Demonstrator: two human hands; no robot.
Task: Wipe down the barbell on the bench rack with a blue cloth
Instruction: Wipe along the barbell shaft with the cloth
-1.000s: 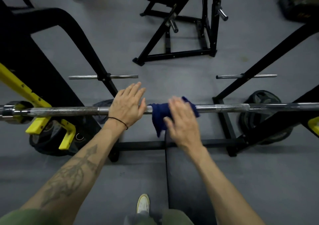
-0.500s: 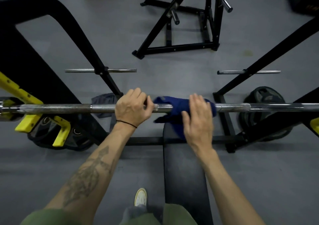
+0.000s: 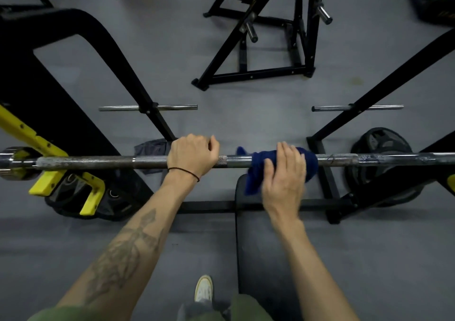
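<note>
A: Where does the barbell (image 3: pixel 270 161) lie?

B: Straight across the middle of the frame, long axis left to right, resting on the bench rack (image 3: pixel 322 173). Its left end sits by the yellow hook (image 3: pixel 44 180) at the left edge.

A: And the hands?

B: Both are on it. The left hand (image 3: pixel 193 154) is curled around the shaft just left of centre, gripping bare metal. The right hand (image 3: pixel 283 173) lies over the blue cloth (image 3: pixel 256 173), which is wrapped over the shaft right of centre; its fingers bend across the cloth and press it to the bar, thumb on the near side.

A: So which hand does the wiping?

B: The right, I'd judge; the left looks like a steadying hold. The stroke must run along the bar's axis, and the unwiped length toward the right edge of the frame shows pale blotches.

A: Surfaces?

B: The shaft is dull steel, smooth between the hands with knurled bands either side. The cloth is soft and bunched, a loose tail hanging toward the black padded bench (image 3: pixel 258 259) below.
</note>
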